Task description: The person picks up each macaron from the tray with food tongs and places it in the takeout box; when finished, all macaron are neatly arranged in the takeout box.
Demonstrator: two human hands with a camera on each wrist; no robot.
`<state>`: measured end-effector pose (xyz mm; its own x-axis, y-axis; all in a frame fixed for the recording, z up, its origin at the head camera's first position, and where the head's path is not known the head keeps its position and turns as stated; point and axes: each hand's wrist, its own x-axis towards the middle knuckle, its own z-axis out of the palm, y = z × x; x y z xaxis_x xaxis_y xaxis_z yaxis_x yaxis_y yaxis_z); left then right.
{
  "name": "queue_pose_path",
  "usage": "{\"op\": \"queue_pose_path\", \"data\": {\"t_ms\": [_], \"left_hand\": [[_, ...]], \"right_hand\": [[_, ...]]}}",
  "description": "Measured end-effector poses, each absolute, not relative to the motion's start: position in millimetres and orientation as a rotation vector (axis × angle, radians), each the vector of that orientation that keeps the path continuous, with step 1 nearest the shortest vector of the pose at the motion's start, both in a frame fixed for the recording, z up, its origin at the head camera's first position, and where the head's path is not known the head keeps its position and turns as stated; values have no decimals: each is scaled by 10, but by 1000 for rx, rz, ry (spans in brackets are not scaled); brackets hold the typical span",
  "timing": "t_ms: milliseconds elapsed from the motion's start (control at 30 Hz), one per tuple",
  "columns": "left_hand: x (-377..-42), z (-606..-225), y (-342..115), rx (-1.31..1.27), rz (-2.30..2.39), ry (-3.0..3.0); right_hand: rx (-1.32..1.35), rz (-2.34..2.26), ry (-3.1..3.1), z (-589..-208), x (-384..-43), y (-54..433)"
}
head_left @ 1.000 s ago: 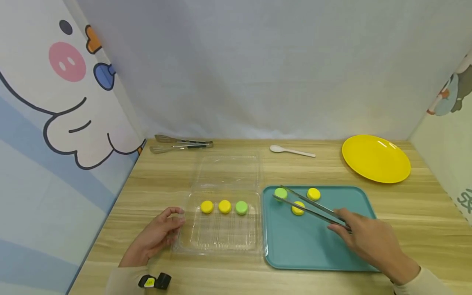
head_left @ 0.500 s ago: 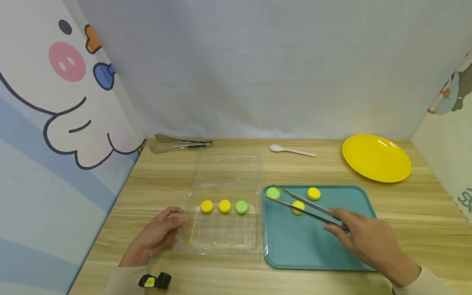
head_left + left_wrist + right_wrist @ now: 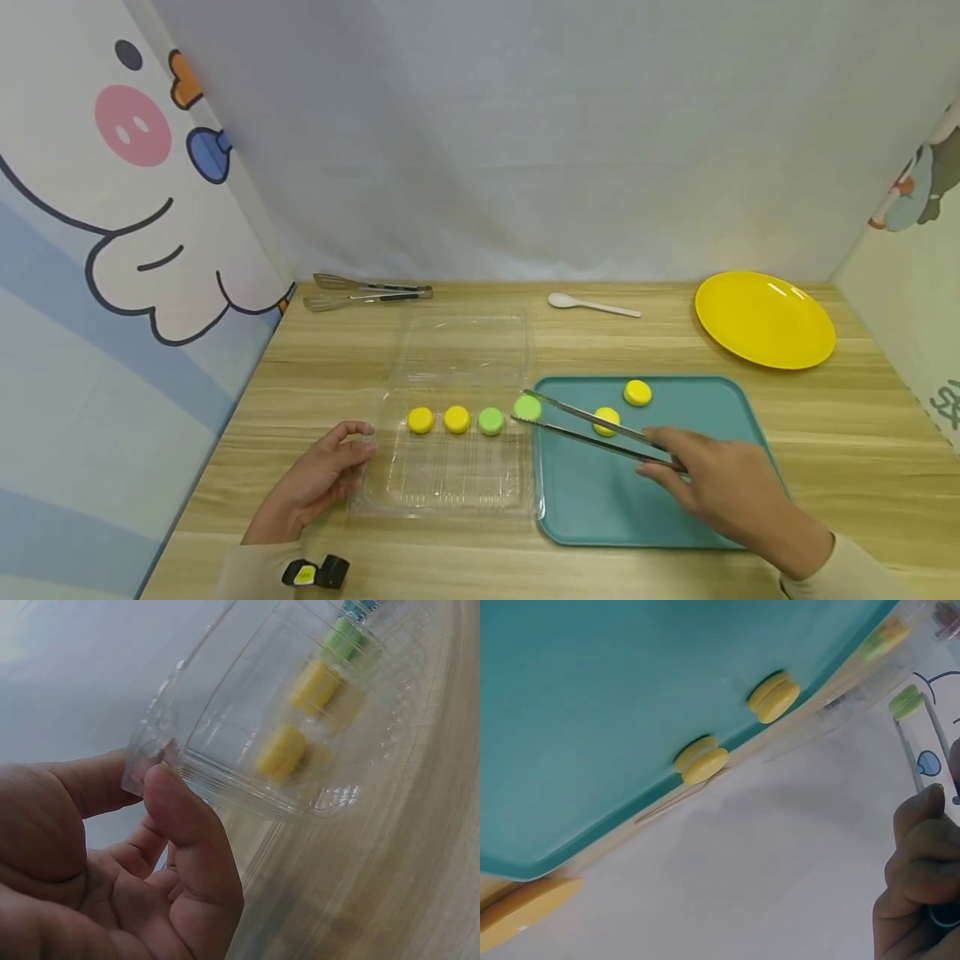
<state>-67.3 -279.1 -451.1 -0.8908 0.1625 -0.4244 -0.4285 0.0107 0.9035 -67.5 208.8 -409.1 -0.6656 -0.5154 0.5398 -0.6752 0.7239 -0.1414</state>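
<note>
My left hand (image 3: 322,471) pinches the left rim of a clear plastic container (image 3: 450,475) whose lid (image 3: 465,346) lies open behind it. Two yellow macarons (image 3: 457,420) and a green one (image 3: 491,422) sit in a row inside. With my right hand (image 3: 731,492) I grip metal tongs (image 3: 592,437); their tips hold a second green macaron (image 3: 528,407) over the gap between container and tray. In the right wrist view that green macaron (image 3: 907,702) is raised between the tong arms. Two yellow macarons (image 3: 637,393) rest on the teal tray (image 3: 637,508).
A second pair of tongs (image 3: 367,292) lies at the back left of the table. Right of it is a white spoon (image 3: 592,306). The yellow plate (image 3: 765,321) stands at the back right, and a curtain (image 3: 525,150) closes off the rear.
My right hand and the tongs have moved left, carrying the green macaron from above the tray to the container's right edge. The left hand stays at the container's rim.
</note>
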Motion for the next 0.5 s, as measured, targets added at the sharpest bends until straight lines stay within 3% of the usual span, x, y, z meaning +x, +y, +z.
{"op": "queue_pose_path", "data": {"t_ms": [500], "left_hand": [[-663, -4506, -2797, -302, 1918, 1903]], "right_hand": [[1118, 370, -2466, -3873, -727, 1833]]}}
